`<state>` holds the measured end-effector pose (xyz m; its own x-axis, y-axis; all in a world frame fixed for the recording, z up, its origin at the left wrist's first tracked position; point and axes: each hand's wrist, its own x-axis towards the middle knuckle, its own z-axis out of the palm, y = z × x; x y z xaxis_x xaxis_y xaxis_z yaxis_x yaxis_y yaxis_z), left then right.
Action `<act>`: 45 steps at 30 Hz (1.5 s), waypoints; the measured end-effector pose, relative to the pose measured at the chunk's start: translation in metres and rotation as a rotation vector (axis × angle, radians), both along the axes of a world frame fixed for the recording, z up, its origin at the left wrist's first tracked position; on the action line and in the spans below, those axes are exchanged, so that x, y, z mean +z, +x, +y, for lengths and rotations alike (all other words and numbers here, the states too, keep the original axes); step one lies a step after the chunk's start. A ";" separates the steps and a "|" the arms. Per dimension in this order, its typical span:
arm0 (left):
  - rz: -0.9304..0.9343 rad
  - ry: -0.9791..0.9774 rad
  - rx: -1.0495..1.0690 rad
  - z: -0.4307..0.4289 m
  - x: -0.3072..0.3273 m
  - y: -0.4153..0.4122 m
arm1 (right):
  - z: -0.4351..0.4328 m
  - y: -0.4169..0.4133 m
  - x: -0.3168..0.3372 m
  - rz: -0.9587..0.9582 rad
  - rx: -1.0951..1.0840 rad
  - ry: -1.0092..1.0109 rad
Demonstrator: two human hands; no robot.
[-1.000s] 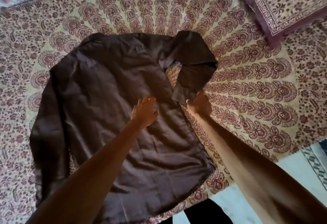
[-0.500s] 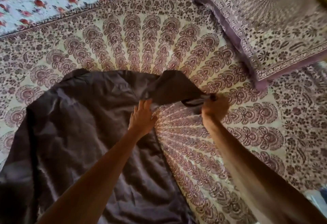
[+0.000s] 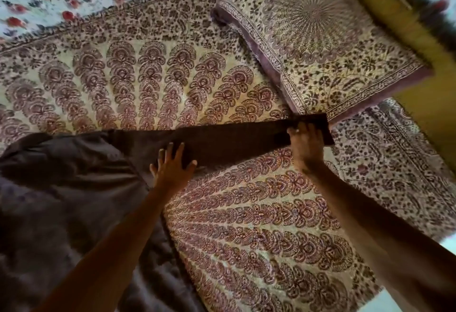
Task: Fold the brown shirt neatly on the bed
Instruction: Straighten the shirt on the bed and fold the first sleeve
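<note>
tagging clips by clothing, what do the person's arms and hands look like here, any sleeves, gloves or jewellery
Both forearms are bare as far as the picture shows, with no sleeve reaching into view. The left hand wears no glove, and no ring or watch shows on it. The right hand is also ungloved, with no watch or band at the wrist; a pale spot on one finger could be a ring, but the picture is too blurred to tell.

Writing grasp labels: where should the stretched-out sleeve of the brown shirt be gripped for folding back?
At the cuff end of the brown shirt's sleeve, coming from the right. The sleeve lies flat and straight; the right hand is there already, while the left hand presses near the shoulder.
</note>
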<state>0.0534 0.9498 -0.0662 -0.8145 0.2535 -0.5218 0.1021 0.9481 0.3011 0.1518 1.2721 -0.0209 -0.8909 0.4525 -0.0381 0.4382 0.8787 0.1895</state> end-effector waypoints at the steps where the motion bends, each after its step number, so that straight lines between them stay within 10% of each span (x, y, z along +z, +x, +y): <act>1: -0.015 -0.021 -0.013 -0.001 -0.003 0.000 | -0.002 0.003 -0.004 -0.063 -0.005 -0.029; 18: 0.382 -0.018 0.189 0.008 -0.005 -0.015 | -0.031 0.008 -0.019 -0.413 -0.348 -0.255; 28: 0.194 0.013 0.249 -0.067 -0.025 -0.075 | -0.223 -0.103 -0.032 -0.045 0.167 -0.950; 36: 0.278 0.056 0.118 -0.110 -0.067 -0.075 | -0.259 -0.105 -0.106 -0.009 0.423 -0.555; 45: 0.389 0.025 0.187 -0.046 -0.041 -0.055 | -0.058 -0.030 -0.101 0.021 -0.165 -0.323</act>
